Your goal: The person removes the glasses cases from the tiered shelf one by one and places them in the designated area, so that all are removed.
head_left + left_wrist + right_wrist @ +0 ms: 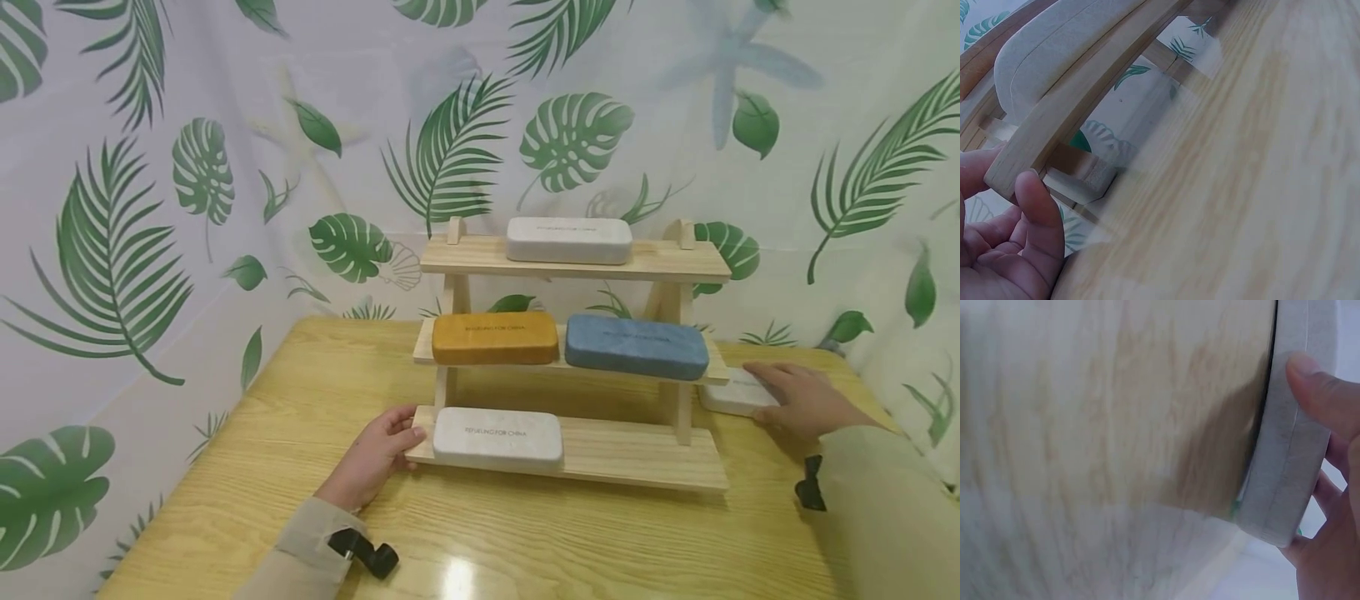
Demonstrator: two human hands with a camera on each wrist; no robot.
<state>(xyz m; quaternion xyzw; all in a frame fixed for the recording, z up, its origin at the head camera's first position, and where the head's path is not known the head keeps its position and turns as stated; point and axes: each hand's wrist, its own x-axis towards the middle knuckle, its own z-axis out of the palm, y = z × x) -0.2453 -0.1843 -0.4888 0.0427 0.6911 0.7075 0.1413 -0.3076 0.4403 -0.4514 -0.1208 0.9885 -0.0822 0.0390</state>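
My left hand (377,450) pinches the left end of the bottom board of a three-tier wooden display rack (637,454). In the left wrist view, the thumb and a finger (1041,206) lie on either side of that board end. My right hand (806,400) grips a white glasses case (731,393) low beside the rack's right side. The right wrist view has the thumb on one long side of this case (1285,444) and fingers behind it. Another white glasses case (497,437) rests on the bottom board, close to my left hand.
An orange glasses case (495,338) and a blue one (636,346) lie on the middle board. On the top board sits a white case (568,241). The rack stands on a wood-grain table (570,542), with leaf-print sheets (330,167) behind and at the sides.
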